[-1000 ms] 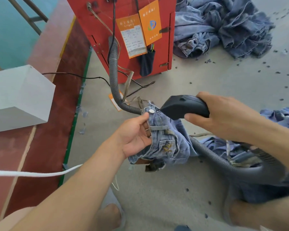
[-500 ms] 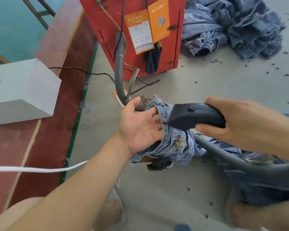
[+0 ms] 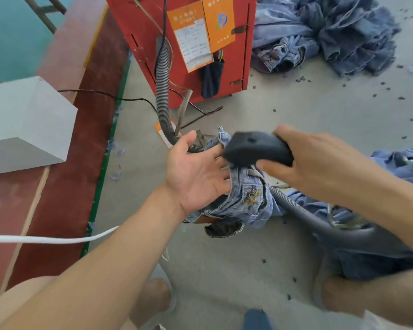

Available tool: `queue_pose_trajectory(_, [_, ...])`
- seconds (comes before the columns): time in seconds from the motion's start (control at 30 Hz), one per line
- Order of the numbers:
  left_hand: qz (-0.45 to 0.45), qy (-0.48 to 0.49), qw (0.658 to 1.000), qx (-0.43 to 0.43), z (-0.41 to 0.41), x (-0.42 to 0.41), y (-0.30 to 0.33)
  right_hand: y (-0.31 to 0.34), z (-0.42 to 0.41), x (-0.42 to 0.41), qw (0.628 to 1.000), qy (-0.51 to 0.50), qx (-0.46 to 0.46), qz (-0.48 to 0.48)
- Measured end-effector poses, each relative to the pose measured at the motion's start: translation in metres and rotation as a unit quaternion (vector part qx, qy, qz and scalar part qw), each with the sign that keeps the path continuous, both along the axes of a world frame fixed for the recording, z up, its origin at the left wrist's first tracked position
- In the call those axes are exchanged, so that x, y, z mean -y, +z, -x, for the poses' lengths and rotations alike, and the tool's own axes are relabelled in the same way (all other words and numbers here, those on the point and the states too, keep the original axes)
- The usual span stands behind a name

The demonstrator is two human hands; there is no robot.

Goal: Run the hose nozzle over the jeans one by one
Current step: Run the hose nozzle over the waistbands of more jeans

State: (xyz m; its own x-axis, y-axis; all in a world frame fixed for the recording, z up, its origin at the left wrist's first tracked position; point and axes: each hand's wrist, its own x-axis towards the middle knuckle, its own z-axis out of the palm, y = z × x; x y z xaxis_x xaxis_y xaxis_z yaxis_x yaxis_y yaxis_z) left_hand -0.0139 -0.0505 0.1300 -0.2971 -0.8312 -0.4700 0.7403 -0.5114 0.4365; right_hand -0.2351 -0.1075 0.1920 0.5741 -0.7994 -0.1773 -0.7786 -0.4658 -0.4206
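Note:
A pair of light blue jeans (image 3: 246, 201) with gold embroidery on the pocket hangs in front of me above the floor. My left hand (image 3: 196, 177) lies palm up with straight fingers under the waistband and supports the cloth. My right hand (image 3: 320, 163) grips the black hose nozzle (image 3: 255, 148), whose mouth presses onto the waistband right beside my left fingers. The grey ribbed hose (image 3: 296, 210) runs from the nozzle down past my right knee.
A red machine (image 3: 148, 32) with orange tags stands ahead, and the hose (image 3: 162, 86) rises to it. A heap of jeans (image 3: 332, 32) lies at the back right; more denim (image 3: 401, 163) lies at the right. On the left are a white box (image 3: 22, 122) and a white cord (image 3: 45, 239).
My left hand let go its pinch on the waistband and flattened out under the jeans. The nozzle moved left, up onto the waistband near the left fingers.

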Motion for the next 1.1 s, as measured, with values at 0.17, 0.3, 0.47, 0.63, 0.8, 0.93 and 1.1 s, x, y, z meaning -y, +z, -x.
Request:
queue_pose_trajectory(0.17, [-0.005, 0.042, 0.998, -0.054, -0.01, 0.005, 0.0, 0.009, 0.013, 0.004, 0.998, -0.04, 0.022, 0.035])
queue_pose_trajectory(0.3, [-0.019, 0.095, 0.994, -0.053, -0.013, 0.007, -0.002, 0.016, 0.017, -0.015, 0.999, 0.041, -0.015, 0.027])
queue_pose_trajectory(0.47, [-0.019, 0.105, 0.993, -0.053, -0.015, 0.006, -0.002, 0.0, -0.001, -0.025, 0.995, 0.043, -0.016, 0.084])
queue_pose_trajectory(0.63, [-0.026, 0.121, 0.991, -0.048, -0.014, 0.008, 0.002, 0.015, 0.011, 0.0, 0.996, -0.012, 0.032, 0.083])
queue_pose_trajectory(0.8, [-0.033, 0.114, 0.993, -0.002, -0.015, 0.007, 0.002, 0.004, 0.01, -0.022, 0.997, 0.062, -0.052, 0.018])
queue_pose_trajectory(0.93, [-0.032, 0.022, 0.991, 0.132, 0.005, 0.002, 0.0, 0.003, 0.003, -0.001, 0.997, -0.043, 0.033, 0.052])
queue_pose_trajectory(1.1, [-0.025, 0.012, 0.99, 0.136, 0.02, -0.002, -0.006, 0.01, 0.025, 0.014, 0.995, -0.079, 0.051, 0.036])
